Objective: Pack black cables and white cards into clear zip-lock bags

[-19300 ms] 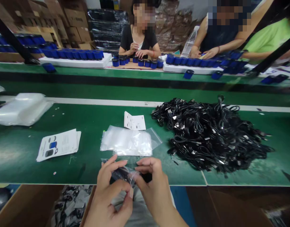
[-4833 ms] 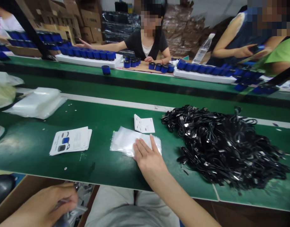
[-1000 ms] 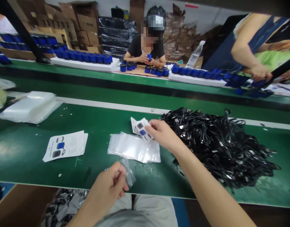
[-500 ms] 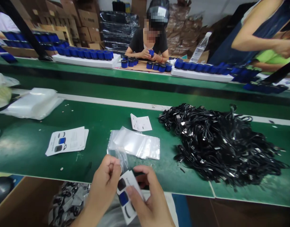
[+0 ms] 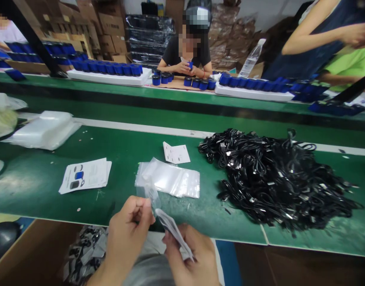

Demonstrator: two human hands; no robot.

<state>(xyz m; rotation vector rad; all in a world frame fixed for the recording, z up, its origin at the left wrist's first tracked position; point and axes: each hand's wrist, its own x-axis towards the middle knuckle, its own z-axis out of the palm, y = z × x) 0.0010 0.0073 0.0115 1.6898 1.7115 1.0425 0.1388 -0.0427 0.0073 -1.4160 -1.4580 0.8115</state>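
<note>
Left hand: the left hand pinches the top of a small clear bag between thumb and fingertips.
Right hand: the right hand grips a folded leaflet, its upper end just under the pinched bag.
Beyond the grip: a stack of clear bags on the green table.
Right of the grip: a pile of black cables.

We list a thin clear plastic bag, glossy and crinkled, with a smooth white paper card at its mouth, and a stack of like glossy bags on the matt green belt. We add black cables in sheened plastic, printed paper leaflets and matt brown cardboard boxes.
</note>
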